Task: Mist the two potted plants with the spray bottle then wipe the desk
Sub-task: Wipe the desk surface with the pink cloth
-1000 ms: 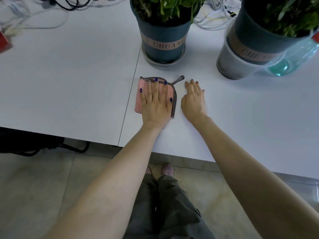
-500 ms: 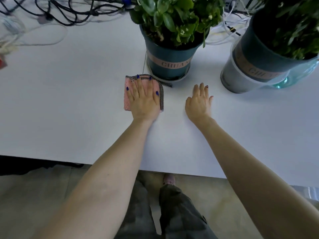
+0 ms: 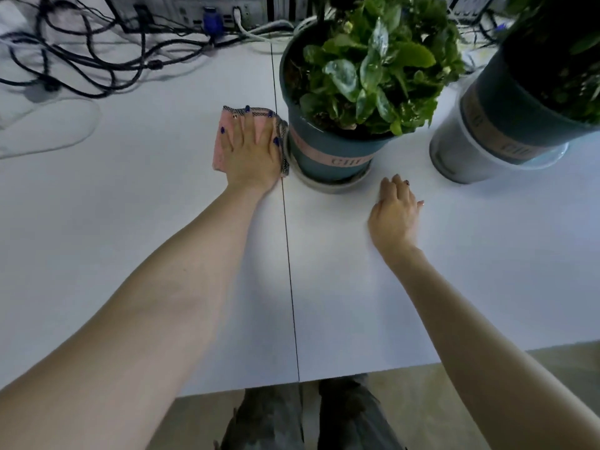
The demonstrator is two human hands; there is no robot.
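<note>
Pink cloth (image 3: 219, 152) — lies on the desk (image 3: 146, 228), long axis pointing away from the person, right edge against the near pot (image 3: 324, 157). Left hand (image 3: 251, 154): flat, fingers spread, pressing it. Right hand (image 3: 394, 216): open, empty, on the desk beyond the pot — the farther hand.

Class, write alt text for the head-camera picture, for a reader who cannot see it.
A left hand presses a pink cloth flat on a white desk, beside a blue plant pot. The right hand rests open on the desk nearby. A second potted plant stands at the right.
</note>
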